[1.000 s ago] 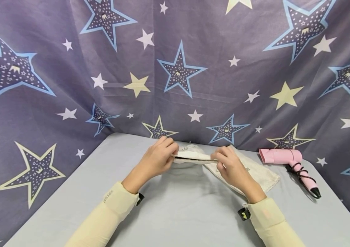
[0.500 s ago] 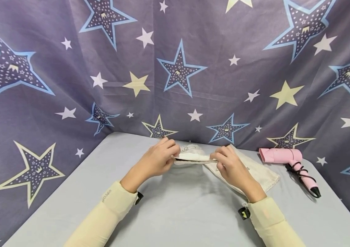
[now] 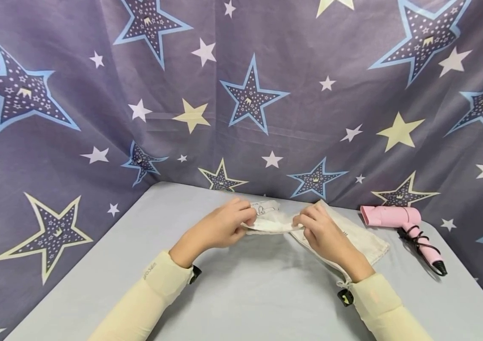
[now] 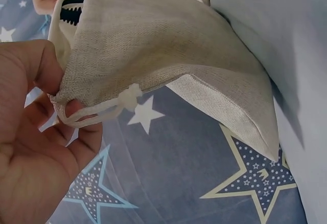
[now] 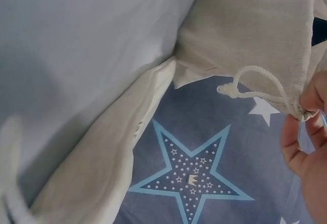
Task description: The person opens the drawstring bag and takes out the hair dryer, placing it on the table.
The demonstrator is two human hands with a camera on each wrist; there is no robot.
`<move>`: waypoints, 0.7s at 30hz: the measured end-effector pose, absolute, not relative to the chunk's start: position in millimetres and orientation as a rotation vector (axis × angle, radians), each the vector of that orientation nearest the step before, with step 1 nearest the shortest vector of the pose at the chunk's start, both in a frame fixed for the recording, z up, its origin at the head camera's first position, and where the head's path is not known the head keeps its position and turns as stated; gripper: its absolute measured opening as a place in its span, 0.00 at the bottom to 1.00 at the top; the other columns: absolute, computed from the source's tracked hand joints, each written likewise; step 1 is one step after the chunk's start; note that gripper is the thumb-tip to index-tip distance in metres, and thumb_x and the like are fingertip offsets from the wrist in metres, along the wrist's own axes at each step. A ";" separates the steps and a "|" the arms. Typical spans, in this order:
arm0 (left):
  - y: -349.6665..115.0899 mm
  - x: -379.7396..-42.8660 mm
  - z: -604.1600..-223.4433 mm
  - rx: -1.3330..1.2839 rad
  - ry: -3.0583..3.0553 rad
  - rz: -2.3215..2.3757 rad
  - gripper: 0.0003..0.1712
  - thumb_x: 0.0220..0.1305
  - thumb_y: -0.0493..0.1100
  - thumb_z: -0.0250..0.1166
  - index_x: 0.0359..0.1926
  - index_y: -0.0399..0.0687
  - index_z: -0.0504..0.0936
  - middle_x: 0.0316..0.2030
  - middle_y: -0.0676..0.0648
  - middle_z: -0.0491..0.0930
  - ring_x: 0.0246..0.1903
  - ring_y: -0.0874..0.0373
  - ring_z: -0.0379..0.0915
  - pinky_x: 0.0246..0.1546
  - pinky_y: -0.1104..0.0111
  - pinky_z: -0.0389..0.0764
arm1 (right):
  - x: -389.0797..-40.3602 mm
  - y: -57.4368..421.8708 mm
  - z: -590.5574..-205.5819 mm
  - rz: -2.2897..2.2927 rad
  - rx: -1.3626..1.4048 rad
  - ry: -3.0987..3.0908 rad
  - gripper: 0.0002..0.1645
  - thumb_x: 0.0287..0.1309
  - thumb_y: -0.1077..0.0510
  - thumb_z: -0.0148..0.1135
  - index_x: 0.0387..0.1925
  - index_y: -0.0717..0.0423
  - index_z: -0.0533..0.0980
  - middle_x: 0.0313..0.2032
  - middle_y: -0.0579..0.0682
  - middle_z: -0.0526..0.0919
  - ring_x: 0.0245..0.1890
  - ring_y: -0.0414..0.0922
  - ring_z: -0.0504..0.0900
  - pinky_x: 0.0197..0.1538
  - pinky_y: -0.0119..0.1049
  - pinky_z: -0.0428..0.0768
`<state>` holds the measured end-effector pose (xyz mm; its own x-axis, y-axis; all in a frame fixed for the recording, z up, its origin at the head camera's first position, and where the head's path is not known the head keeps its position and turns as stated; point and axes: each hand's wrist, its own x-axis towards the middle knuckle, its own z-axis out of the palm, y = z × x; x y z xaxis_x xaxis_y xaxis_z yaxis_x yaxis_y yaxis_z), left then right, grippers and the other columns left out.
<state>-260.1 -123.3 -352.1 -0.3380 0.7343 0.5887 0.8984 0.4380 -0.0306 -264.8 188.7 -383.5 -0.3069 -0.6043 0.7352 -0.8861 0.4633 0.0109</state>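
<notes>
A cream drawstring bag (image 3: 272, 226) is stretched between my two hands above the table. At one end of its mouth my left hand (image 3: 223, 225) pinches the hem, thumb and fingers curled beside the knotted cord (image 4: 132, 97). My right hand (image 3: 321, 233) pinches the opposite end, where another cord loop (image 5: 255, 70) hangs. Through the gaping mouth, the left wrist view shows a black toothed thing (image 4: 70, 15) inside; most of it is hidden by the cloth. The bag's body slopes down toward the tabletop.
Partly under my right forearm, a second cream cloth bag (image 3: 358, 234) lies flat on the pale-covered table (image 3: 241, 293). Farther right rests a pink hair dryer (image 3: 390, 216), its black cord wound round the handle. A star-patterned curtain (image 3: 263, 151) stands behind the table.
My left hand has shifted slightly right and the bag's mouth has dipped into a curve. The dark slit at the mouth no longer shows in the head view. Both hands keep hold.
</notes>
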 end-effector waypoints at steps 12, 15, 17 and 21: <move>-107.4 -251.6 -359.9 -1.521 -2.348 -0.346 0.17 0.44 0.27 0.61 0.31 0.51 0.71 0.30 0.55 0.68 0.35 0.57 0.64 0.41 0.66 0.69 | -255.4 205.5 -393.2 0.403 1.315 -2.202 0.26 0.46 0.76 0.55 0.42 0.48 0.78 0.40 0.41 0.77 0.41 0.42 0.70 0.44 0.37 0.71; -104.0 -248.1 -361.7 -1.538 -2.401 -0.318 0.17 0.44 0.27 0.62 0.32 0.52 0.72 0.31 0.56 0.68 0.35 0.58 0.64 0.42 0.67 0.70 | -254.7 205.8 -396.0 0.359 1.336 -2.222 0.27 0.43 0.77 0.56 0.40 0.47 0.78 0.39 0.40 0.77 0.40 0.42 0.70 0.44 0.37 0.72; -101.8 -246.0 -363.8 -1.549 -2.438 -0.297 0.17 0.44 0.27 0.63 0.32 0.52 0.73 0.31 0.56 0.68 0.36 0.58 0.64 0.42 0.68 0.70 | -254.2 205.2 -397.8 0.311 1.357 -2.237 0.27 0.41 0.77 0.57 0.39 0.47 0.78 0.38 0.40 0.77 0.40 0.42 0.71 0.45 0.38 0.73; -95.9 -242.4 -370.1 -1.577 -2.533 -0.258 0.18 0.45 0.28 0.66 0.31 0.53 0.73 0.31 0.57 0.67 0.35 0.60 0.64 0.42 0.70 0.69 | -252.2 202.8 -401.6 0.200 1.403 -2.276 0.26 0.38 0.77 0.61 0.37 0.47 0.79 0.38 0.40 0.77 0.40 0.42 0.73 0.45 0.38 0.76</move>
<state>-242.4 -95.9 -370.1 -0.4376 0.8733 0.2142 0.8985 0.4336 0.0679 -252.2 202.8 -401.6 -0.3764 -0.8093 0.4510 -0.8754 0.4701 0.1128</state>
